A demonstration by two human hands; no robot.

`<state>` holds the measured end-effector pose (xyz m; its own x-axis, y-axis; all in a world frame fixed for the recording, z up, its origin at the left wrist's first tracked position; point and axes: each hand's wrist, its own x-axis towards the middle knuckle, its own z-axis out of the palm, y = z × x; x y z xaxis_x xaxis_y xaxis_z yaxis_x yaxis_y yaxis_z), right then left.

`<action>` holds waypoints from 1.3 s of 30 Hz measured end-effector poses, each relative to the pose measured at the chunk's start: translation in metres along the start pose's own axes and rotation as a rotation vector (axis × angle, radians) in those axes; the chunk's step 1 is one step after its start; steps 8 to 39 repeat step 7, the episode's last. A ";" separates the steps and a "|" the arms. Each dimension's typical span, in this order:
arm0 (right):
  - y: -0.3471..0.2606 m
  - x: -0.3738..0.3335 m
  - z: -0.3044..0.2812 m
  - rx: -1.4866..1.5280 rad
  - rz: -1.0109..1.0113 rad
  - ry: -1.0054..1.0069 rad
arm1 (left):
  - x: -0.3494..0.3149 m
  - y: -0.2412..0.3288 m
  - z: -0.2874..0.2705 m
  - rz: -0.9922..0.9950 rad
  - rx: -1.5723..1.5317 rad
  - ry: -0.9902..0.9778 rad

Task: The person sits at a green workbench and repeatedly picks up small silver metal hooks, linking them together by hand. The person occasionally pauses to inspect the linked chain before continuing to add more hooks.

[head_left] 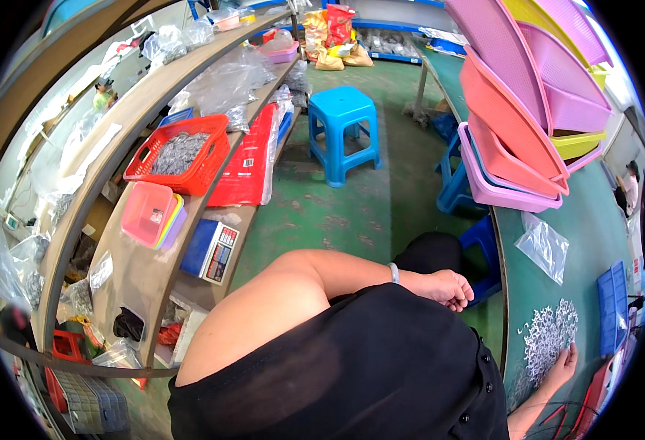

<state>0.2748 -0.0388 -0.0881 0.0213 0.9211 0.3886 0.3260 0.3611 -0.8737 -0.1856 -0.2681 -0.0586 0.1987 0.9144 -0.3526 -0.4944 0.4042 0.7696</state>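
My left hand [451,289], with a pale bangle on its wrist, hangs beside the edge of the green table [517,264] above my dark-clothed knee. Its fingers are curled inward; whatever they hold, if anything, is hidden. On the table lies a loose pile of small silvery-white hook-like pieces [550,334]. My right hand [563,367] rests at the near right edge of that pile, its fingers stretched out and touching the table beside the pieces. Just beyond the pile is a clear plastic bag [542,246], lying flat.
Stacked pink, purple and yellow baskets [513,139] stand farther along the table. A blue tray [612,308] sits at its right side. Blue stools [342,132] stand on the green floor. Left shelves hold a red basket [212,136] of grey parts, coloured trays [149,213] and a scale [211,251].
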 end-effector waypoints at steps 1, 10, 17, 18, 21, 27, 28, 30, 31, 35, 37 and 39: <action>0.001 0.000 -0.001 -0.012 0.002 -0.003 | 0.001 -0.001 0.000 -0.004 0.001 -0.003; 0.000 -0.001 -0.002 -0.075 -0.004 -0.027 | 0.002 -0.003 -0.002 0.003 0.011 -0.011; 0.000 -0.001 -0.002 -0.075 -0.004 -0.027 | 0.002 -0.003 -0.002 0.003 0.011 -0.011; 0.000 -0.001 -0.002 -0.075 -0.004 -0.027 | 0.002 -0.003 -0.002 0.003 0.011 -0.011; 0.000 -0.001 -0.002 -0.075 -0.004 -0.027 | 0.002 -0.003 -0.002 0.003 0.011 -0.011; 0.000 -0.001 -0.002 -0.075 -0.004 -0.027 | 0.002 -0.003 -0.002 0.003 0.011 -0.011; 0.000 -0.001 -0.002 -0.075 -0.004 -0.027 | 0.002 -0.003 -0.002 0.003 0.011 -0.011; 0.000 -0.001 -0.002 -0.075 -0.004 -0.027 | 0.002 -0.003 -0.002 0.003 0.011 -0.011; 0.000 -0.001 -0.002 -0.075 -0.004 -0.027 | 0.002 -0.003 -0.002 0.003 0.011 -0.011; 0.000 -0.001 -0.002 -0.075 -0.004 -0.027 | 0.002 -0.003 -0.002 0.003 0.011 -0.011; 0.000 -0.001 -0.002 -0.075 -0.004 -0.027 | 0.002 -0.003 -0.002 0.003 0.011 -0.011; 0.000 -0.001 -0.002 -0.075 -0.004 -0.027 | 0.002 -0.003 -0.002 0.003 0.011 -0.011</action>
